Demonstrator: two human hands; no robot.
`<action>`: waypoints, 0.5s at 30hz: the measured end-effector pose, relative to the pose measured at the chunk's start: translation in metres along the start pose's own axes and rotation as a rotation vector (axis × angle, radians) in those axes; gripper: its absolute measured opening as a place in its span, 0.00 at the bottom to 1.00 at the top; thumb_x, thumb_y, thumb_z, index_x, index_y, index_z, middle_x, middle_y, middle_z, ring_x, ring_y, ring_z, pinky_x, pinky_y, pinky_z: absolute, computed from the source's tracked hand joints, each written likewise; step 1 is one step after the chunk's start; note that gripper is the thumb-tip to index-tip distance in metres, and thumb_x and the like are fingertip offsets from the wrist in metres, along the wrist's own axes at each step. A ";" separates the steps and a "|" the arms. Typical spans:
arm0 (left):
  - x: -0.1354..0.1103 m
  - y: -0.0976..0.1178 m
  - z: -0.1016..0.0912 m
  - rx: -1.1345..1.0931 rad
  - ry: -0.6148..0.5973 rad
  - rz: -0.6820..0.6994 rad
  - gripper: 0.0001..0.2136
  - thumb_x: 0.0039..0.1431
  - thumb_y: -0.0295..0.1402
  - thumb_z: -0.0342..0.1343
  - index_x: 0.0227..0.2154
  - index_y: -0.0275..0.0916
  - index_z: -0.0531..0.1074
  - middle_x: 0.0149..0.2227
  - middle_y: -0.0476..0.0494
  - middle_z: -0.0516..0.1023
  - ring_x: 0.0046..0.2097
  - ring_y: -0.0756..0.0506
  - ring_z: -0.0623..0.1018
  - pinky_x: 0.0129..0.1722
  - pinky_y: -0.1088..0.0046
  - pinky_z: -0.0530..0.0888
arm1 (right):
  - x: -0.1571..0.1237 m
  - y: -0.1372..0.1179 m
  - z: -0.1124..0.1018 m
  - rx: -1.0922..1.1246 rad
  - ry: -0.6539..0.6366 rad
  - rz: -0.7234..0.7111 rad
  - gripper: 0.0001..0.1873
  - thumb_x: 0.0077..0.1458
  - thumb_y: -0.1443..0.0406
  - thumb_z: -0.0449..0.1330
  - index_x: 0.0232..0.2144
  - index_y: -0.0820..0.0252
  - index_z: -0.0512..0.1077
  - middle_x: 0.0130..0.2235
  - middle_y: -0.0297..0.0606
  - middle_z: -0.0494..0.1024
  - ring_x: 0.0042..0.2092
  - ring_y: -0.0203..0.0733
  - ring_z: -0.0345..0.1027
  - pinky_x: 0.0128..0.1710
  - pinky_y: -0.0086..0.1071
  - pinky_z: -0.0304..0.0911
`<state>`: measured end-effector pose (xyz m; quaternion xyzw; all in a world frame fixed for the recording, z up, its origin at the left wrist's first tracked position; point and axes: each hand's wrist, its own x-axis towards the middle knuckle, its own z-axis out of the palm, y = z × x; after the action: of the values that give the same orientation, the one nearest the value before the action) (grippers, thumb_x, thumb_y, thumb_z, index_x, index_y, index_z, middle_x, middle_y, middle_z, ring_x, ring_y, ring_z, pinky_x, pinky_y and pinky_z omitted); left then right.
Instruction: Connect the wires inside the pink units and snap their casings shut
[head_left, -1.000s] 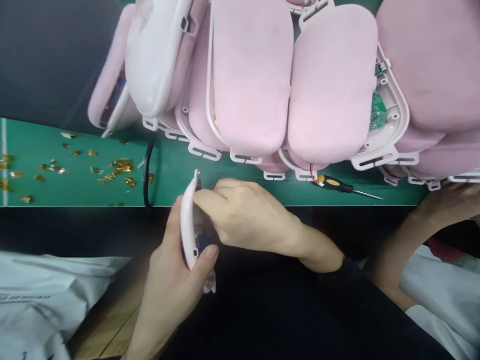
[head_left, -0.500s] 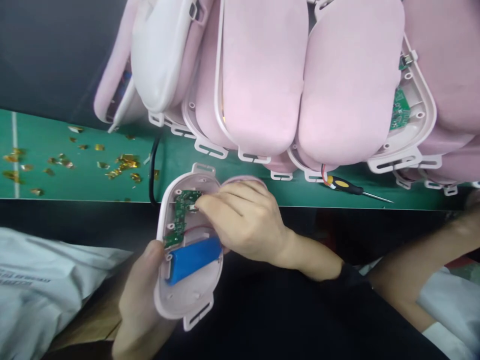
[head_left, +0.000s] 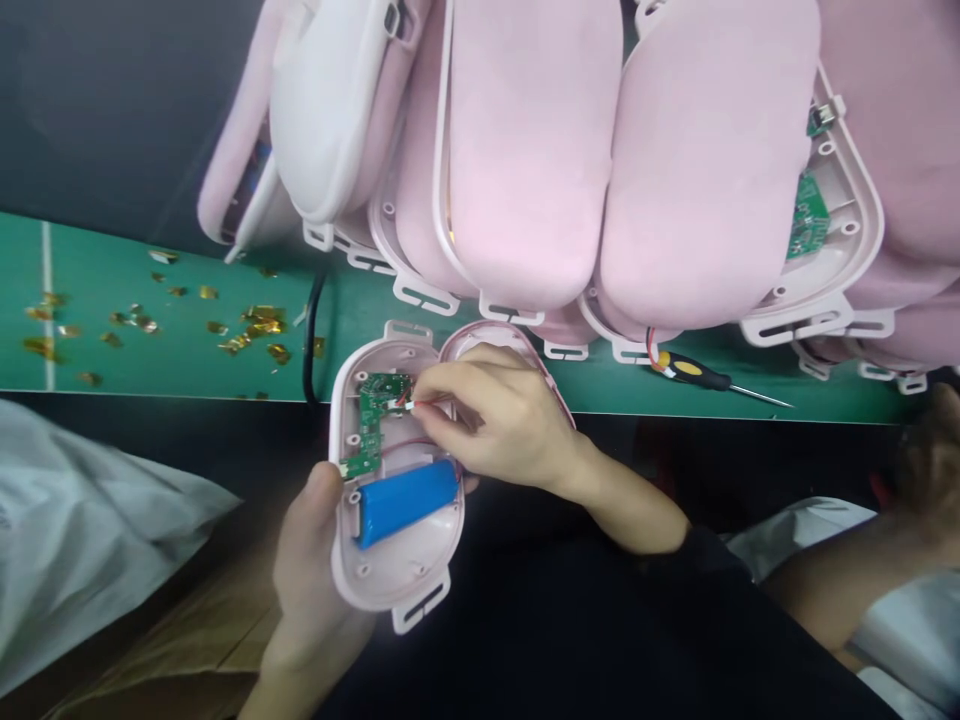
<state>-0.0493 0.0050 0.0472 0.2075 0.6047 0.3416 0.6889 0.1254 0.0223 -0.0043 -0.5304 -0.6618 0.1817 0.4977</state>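
Observation:
My left hand [head_left: 311, 570] is closed around the left edge of a pale pink plastic housing [head_left: 405, 585], its thumb on the rim. Inside the housing sit a green circuit board [head_left: 369, 420] and a blue battery pack [head_left: 409, 503]. My right hand [head_left: 502, 420] reaches in from the right, thumb and forefinger pinching a small white wire connector [head_left: 409, 406] with red wire, close to the board's right side. Whether the connector is seated in its socket I cannot tell. A second pink shell half [head_left: 536, 350] lies partly hidden behind that hand.
Several pink housings [head_left: 532, 150] stand along the green bench [head_left: 161, 360]. A yellow-black screwdriver [head_left: 694, 372] lies before them. Scraps of gold tape [head_left: 262, 322] and a black cable [head_left: 310, 340] are at left. Another person's arm [head_left: 855, 570] is at far right.
My right fingers have drawn back slightly to the right, and the white connector and red wire now show. The held housing has shifted a little right and up in view.

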 end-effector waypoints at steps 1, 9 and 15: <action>0.000 0.001 0.001 0.011 0.041 -0.002 0.25 0.49 0.58 0.75 0.37 0.40 0.87 0.34 0.40 0.89 0.54 0.25 0.87 0.58 0.43 0.86 | 0.001 0.000 -0.001 0.003 -0.022 0.018 0.06 0.71 0.68 0.61 0.42 0.59 0.79 0.37 0.32 0.85 0.40 0.35 0.77 0.47 0.31 0.74; 0.001 0.003 -0.001 0.085 0.128 0.010 0.26 0.36 0.60 0.80 0.27 0.43 0.86 0.30 0.43 0.88 0.53 0.25 0.87 0.57 0.47 0.87 | 0.004 0.001 -0.004 0.040 -0.040 0.016 0.05 0.71 0.69 0.61 0.42 0.59 0.78 0.37 0.32 0.84 0.41 0.35 0.78 0.48 0.30 0.74; 0.000 0.004 -0.005 0.121 0.063 -0.022 0.26 0.42 0.62 0.77 0.31 0.42 0.87 0.28 0.43 0.87 0.51 0.27 0.88 0.56 0.48 0.87 | 0.005 0.000 -0.006 0.052 -0.026 -0.019 0.05 0.70 0.70 0.61 0.42 0.61 0.78 0.37 0.33 0.84 0.40 0.34 0.77 0.46 0.29 0.74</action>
<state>-0.0548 0.0072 0.0492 0.2310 0.6480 0.3033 0.6594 0.1307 0.0248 0.0007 -0.5083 -0.6684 0.2011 0.5044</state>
